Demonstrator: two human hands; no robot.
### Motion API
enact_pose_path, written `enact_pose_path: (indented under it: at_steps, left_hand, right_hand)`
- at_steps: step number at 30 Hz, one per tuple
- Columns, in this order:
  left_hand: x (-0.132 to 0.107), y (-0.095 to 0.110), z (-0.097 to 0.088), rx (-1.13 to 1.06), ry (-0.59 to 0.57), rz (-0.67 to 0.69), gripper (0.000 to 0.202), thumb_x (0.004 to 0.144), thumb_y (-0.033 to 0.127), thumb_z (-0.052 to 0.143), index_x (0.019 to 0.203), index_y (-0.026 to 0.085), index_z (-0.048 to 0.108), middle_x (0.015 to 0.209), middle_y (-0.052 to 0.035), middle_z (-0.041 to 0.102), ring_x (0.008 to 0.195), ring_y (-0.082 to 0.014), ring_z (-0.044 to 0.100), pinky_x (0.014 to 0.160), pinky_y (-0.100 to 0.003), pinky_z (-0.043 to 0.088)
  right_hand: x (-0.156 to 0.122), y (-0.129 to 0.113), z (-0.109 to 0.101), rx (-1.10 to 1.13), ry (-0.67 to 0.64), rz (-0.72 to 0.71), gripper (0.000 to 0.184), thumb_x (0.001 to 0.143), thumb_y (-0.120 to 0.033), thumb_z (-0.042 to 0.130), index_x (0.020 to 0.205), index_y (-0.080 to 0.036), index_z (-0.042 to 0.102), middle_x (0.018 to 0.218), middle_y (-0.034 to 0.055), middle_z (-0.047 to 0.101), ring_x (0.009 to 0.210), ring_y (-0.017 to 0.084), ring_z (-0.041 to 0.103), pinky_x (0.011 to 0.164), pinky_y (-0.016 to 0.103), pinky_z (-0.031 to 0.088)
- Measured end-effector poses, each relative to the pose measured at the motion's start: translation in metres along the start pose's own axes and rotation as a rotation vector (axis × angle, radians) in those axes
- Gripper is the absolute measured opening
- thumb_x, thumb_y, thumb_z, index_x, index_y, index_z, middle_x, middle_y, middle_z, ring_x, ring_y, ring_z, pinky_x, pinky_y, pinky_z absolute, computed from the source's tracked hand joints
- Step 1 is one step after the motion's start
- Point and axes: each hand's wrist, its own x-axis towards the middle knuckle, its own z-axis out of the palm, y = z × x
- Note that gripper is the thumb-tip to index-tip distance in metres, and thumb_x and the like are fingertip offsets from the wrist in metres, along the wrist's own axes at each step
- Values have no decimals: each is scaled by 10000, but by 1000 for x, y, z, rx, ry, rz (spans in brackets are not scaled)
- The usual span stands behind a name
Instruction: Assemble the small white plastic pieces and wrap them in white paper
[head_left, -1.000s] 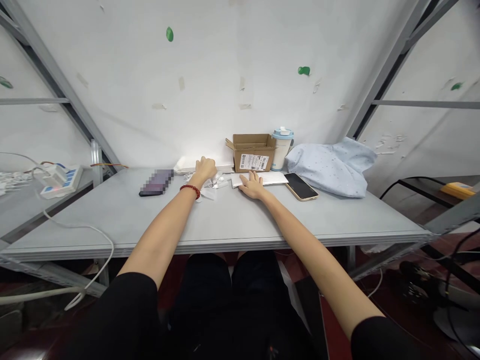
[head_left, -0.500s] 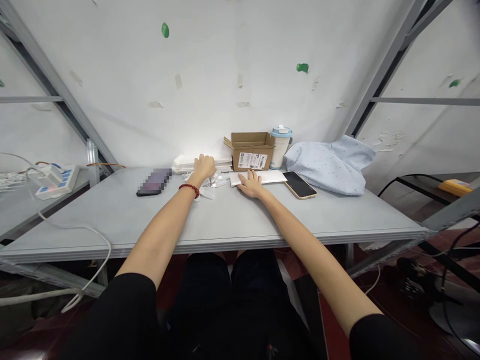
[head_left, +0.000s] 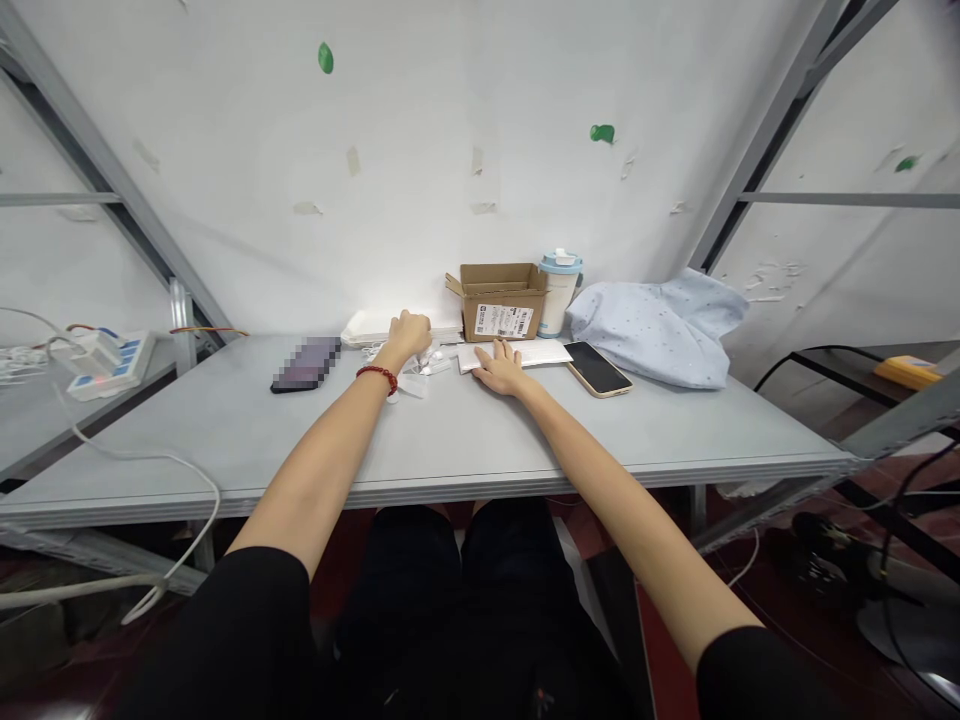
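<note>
My left hand (head_left: pixel 409 335) is closed, knuckles up, over a cluster of small clear-plastic and white pieces (head_left: pixel 431 362). Whatever its fingers grip, if anything, is hidden under the hand. Just behind it lies a flat stack of white packets or sheets (head_left: pixel 366 326). My right hand (head_left: pixel 501 371) rests with fingers spread on the left part of a flat white packet (head_left: pixel 544 353). That packet lies in front of an open brown cardboard box (head_left: pixel 501 300) with a printed label.
Right of the box stands a white cup with a blue lid (head_left: pixel 556 300). A phone (head_left: pixel 600 370) and a pale blue spotted cloth (head_left: pixel 660 330) lie farther right. On the left are a dark phone-like item (head_left: pixel 306 364), a power strip (head_left: pixel 112 365) and a white cable (head_left: pixel 180 458).
The view has shifted very slightly. Both hands keep practically the same places, the left closed and the right flat on the packet.
</note>
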Motion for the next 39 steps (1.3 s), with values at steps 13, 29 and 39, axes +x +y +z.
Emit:
enact_pose_path:
  at_steps: [13,29,39]
  left_hand:
    - [-1,-1,3,-35,48,46,484,770,136,474,1205,215,672,1088,-134,688,1153,-319,448,911,-404,374]
    - [-34,9,-16,182,160,209,341,827,78,449,1028,107,722,1163,-223,620,1241,-350,433,1006,-498,307]
    - [-92,40,0,101,447,508,439,873,36,342,1119,110,698,1301,-184,591,1308,-292,448,1071,-479,316]
  right_hand:
    - [1,1,1,-5,8,-2,610,942,-428,326,1516,-232,269,1616,170,98,1489,344,25,1144,574,83]
    - [-6,-7,-10,28,234,-57,681,917,-374,320,1540,-144,170,1603,202,121,1483,332,85,1125,598,141]
    - [-17,-30,-16,-194,493,-275,678,893,-203,352,1524,-22,181,1604,179,143,1492,282,46,1182,476,116]
